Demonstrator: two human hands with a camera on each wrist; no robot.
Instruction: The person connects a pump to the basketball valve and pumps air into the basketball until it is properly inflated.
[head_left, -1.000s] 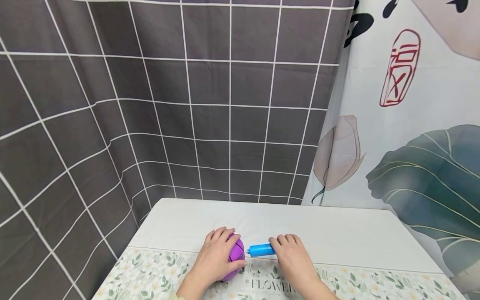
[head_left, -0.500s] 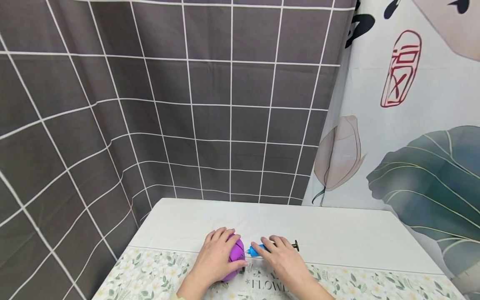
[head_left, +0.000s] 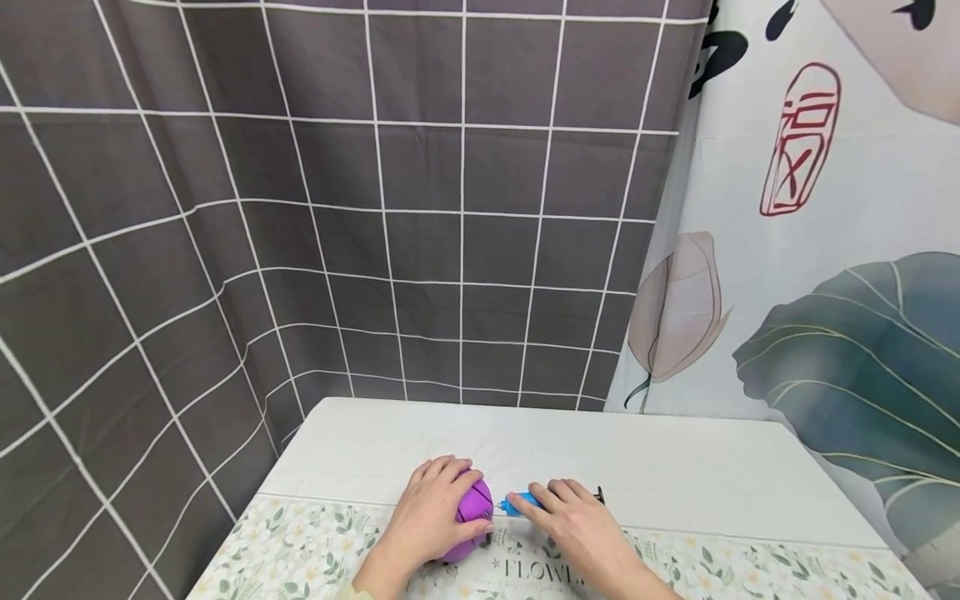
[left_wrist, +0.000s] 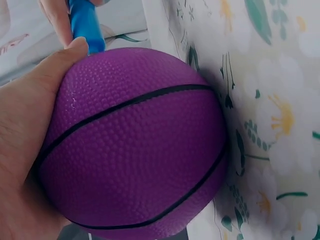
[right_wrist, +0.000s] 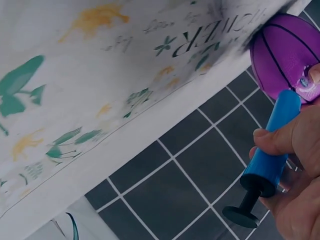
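A purple ball (head_left: 477,505) with black seam lines, like a small basketball, sits on the tablecloth. My left hand (head_left: 422,518) holds it from the left, fingers over the top and thumb along the near side. My right hand (head_left: 579,527) grips the barrel of a blue hand pump (right_wrist: 272,145), which lies roughly level and points at the ball. The pump's black handle (right_wrist: 241,216) sticks out behind the hand. In the head view a thin needle tip shows between pump and ball; I cannot tell whether it is inside the ball.
The table wears a white cloth (head_left: 675,467) with a floral band (head_left: 285,542) along the near side. A dark grid-patterned curtain (head_left: 420,250) hangs behind it and to the left. A white curtain (head_left: 750,275) with leaf prints hangs on the right.
My right hand has moved from the pump's rear end forward onto the barrel, uncovering the black handle. Ball and pump have shifted very slightly right. My left hand keeps its hold.
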